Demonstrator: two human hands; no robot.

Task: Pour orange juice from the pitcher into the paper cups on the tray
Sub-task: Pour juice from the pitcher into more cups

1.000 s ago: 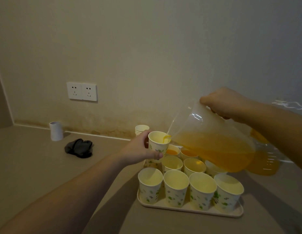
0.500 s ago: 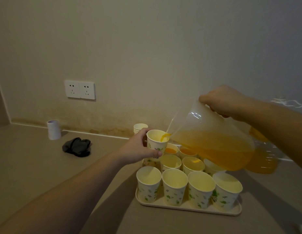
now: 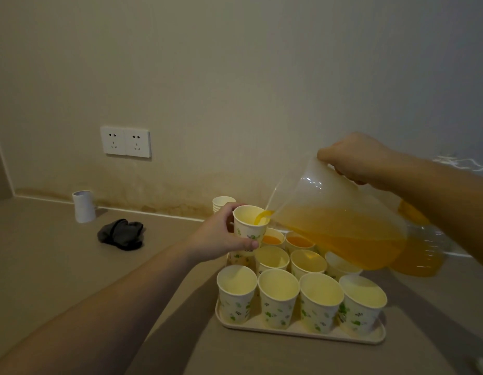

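My right hand (image 3: 352,158) grips the handle of a clear plastic pitcher (image 3: 340,226), tilted left and about half full of orange juice. Juice runs from its spout into a paper cup (image 3: 248,224) with a green leaf print, which my left hand (image 3: 218,236) holds lifted above the back left of the tray (image 3: 302,331). On the cream tray stand several more paper cups (image 3: 278,296). Two cups at the back (image 3: 272,239) hold juice; the front ones look empty.
A stack of spare cups (image 3: 221,203) stands by the wall behind my left hand. A large juice bottle (image 3: 421,253) sits behind the pitcher. On the counter to the left lie a dark cloth (image 3: 121,234) and a white cylinder (image 3: 83,207). Wall sockets (image 3: 125,142) above.
Pouring continues with the pitcher and held cup in nearly the same pose. The whole scene has drifted slightly in the view.
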